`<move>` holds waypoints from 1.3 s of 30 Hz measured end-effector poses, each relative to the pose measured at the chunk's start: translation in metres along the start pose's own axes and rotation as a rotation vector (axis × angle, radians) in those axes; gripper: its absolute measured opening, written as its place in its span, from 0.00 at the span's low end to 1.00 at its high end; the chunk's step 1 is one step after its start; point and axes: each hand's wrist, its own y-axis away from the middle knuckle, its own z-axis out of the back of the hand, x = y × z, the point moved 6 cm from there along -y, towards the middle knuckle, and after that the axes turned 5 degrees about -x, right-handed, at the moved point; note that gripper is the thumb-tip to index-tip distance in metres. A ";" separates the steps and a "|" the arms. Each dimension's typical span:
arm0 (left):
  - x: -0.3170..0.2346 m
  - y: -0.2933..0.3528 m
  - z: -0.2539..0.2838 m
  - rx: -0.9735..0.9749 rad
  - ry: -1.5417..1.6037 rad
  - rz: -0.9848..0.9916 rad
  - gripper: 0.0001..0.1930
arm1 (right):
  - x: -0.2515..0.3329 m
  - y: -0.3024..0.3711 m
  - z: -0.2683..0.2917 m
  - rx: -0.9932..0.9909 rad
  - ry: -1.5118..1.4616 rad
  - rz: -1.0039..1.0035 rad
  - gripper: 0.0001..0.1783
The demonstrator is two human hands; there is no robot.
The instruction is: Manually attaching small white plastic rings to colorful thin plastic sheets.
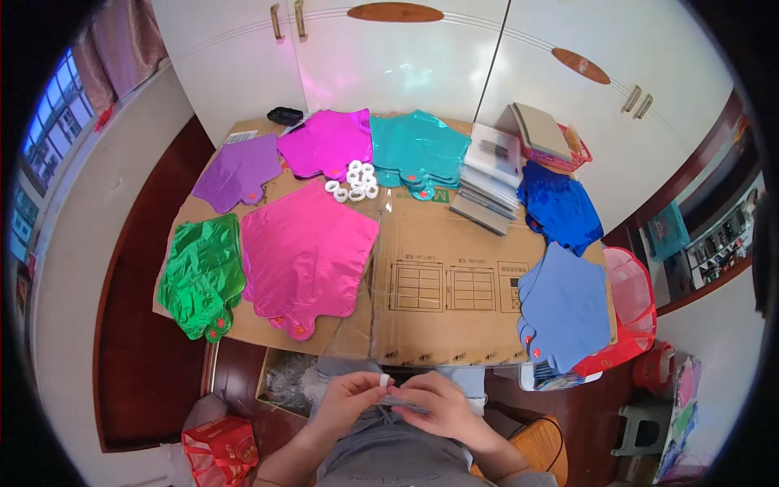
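Observation:
My left hand (357, 397) and my right hand (435, 401) meet in front of my body, just off the table's near edge, both with bent, closed fingers. A small white roll or ring (385, 380) shows at the left fingertips. Between the hands is a thin, clear-looking piece of plastic (398, 400), mostly hidden by the fingers. Beyond them lie stacks of flat foil balloons with red-marked tabs: pink (312, 252), green (203, 276), purple (235, 172), magenta (329, 142), teal (418, 146), dark blue (560, 207) and pale blue (565, 304). Several white rings (357, 180) sit near the pink stack.
Flattened cardboard (442, 325) covers the table. Clear sleeves (491, 170) and a pink basket (572, 150) stand at the back right. A black object (284, 115) lies at the back left. Red bags (219, 446) and a grey stool (641, 430) are on the floor.

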 end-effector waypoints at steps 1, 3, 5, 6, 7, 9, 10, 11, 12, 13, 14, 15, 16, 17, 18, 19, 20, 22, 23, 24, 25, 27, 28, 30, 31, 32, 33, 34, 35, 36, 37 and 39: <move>0.005 -0.002 0.001 -0.001 0.011 -0.002 0.09 | -0.001 0.001 -0.004 0.007 0.029 0.018 0.11; 0.008 -0.002 0.000 -0.009 0.002 -0.001 0.09 | -0.003 0.005 -0.010 0.020 0.088 0.053 0.11; 0.005 0.001 -0.004 -0.024 -0.035 -0.001 0.09 | -0.009 0.008 -0.011 0.000 0.092 0.021 0.10; 0.004 0.001 -0.004 -0.004 -0.081 -0.047 0.09 | -0.012 0.008 -0.011 -0.010 0.094 0.005 0.10; 0.006 0.001 -0.002 0.016 -0.127 -0.092 0.10 | -0.014 0.008 -0.012 -0.008 0.089 -0.019 0.10; 0.002 0.002 -0.001 0.046 -0.296 -0.162 0.10 | -0.018 0.007 -0.013 -0.004 0.077 -0.067 0.11; -0.003 0.002 -0.002 0.057 -0.419 -0.188 0.10 | -0.020 0.007 -0.013 0.004 0.059 -0.115 0.10; -0.006 0.001 -0.003 0.068 -0.542 -0.213 0.10 | -0.021 0.007 -0.013 0.012 0.040 -0.163 0.10; -0.005 0.002 -0.003 0.072 -0.537 -0.206 0.10 | -0.022 0.007 -0.012 0.020 0.021 -0.212 0.10; -0.004 0.001 -0.002 0.077 -0.532 -0.202 0.09 | -0.018 0.003 -0.012 0.029 0.004 -0.173 0.09; -0.002 0.001 -0.002 0.081 -0.527 -0.198 0.09 | -0.015 -0.001 -0.012 0.038 -0.013 -0.135 0.09; 0.000 0.001 0.000 0.105 -0.546 -0.197 0.09 | -0.013 -0.004 -0.012 0.047 -0.031 -0.097 0.08; 0.002 0.002 0.002 0.130 -0.565 -0.195 0.08 | -0.014 -0.003 -0.015 0.112 -0.098 -0.118 0.09; 0.003 0.002 0.003 0.155 -0.585 -0.193 0.08 | -0.017 0.001 -0.017 0.178 -0.166 -0.138 0.10; 0.005 0.002 0.002 0.184 -0.469 -0.126 0.07 | -0.019 0.004 -0.020 0.244 -0.235 -0.159 0.10; 0.005 0.003 0.000 0.212 -0.353 -0.063 0.07 | -0.022 0.007 -0.019 0.275 -0.269 -0.193 0.11; 0.005 0.004 -0.002 0.239 -0.236 0.001 0.07 | -0.025 0.009 -0.018 0.307 -0.304 -0.227 0.11; 0.004 0.003 -0.006 0.313 -0.294 0.019 0.07 | -0.028 0.011 -0.018 0.360 -0.328 -0.264 0.11; 0.004 0.003 -0.009 0.351 -0.323 0.028 0.07 | -0.028 0.011 -0.017 0.382 -0.317 -0.268 0.11; 0.002 0.003 -0.011 0.359 -0.317 0.035 0.06 | -0.029 0.011 -0.017 0.403 -0.306 -0.271 0.10; 0.001 0.004 -0.012 0.365 -0.309 0.045 0.06 | -0.028 0.011 -0.017 0.400 -0.308 -0.279 0.10; 0.000 0.004 -0.013 0.378 -0.300 0.062 0.06 | -0.027 0.010 -0.017 0.393 -0.312 -0.294 0.10; -0.001 0.004 -0.014 0.385 -0.299 0.068 0.07 | -0.027 0.009 -0.017 0.406 -0.311 -0.286 0.09; -0.001 0.002 -0.013 0.390 -0.248 0.073 0.09 | -0.028 0.009 -0.017 0.431 -0.310 -0.270 0.09; 0.000 0.002 -0.012 0.387 -0.200 0.069 0.10 | -0.027 0.008 -0.017 0.427 -0.316 -0.266 0.09; -0.001 0.002 -0.012 0.384 -0.152 0.066 0.12 | -0.026 0.007 -0.017 0.422 -0.323 -0.262 0.08; -0.001 0.001 -0.012 0.389 -0.214 0.053 0.13 | -0.024 0.006 -0.017 0.418 -0.330 -0.258 0.08; -0.002 0.001 -0.012 0.397 -0.275 0.038 0.15 | -0.023 0.004 -0.017 0.448 -0.296 -0.239 0.08; -0.003 0.000 -0.012 0.404 -0.335 0.023 0.16 | -0.021 0.001 -0.016 0.477 -0.262 -0.220 0.08; -0.004 -0.002 -0.009 0.385 -0.372 -0.010 0.16 | -0.019 -0.002 -0.016 0.507 -0.229 -0.200 0.07; -0.005 -0.004 -0.006 0.367 -0.409 -0.046 0.17 | -0.016 -0.008 -0.014 0.498 -0.144 -0.160 0.07; -0.013 -0.006 -0.001 0.290 -0.520 -0.096 0.16 | -0.008 -0.019 -0.011 0.478 0.024 -0.079 0.06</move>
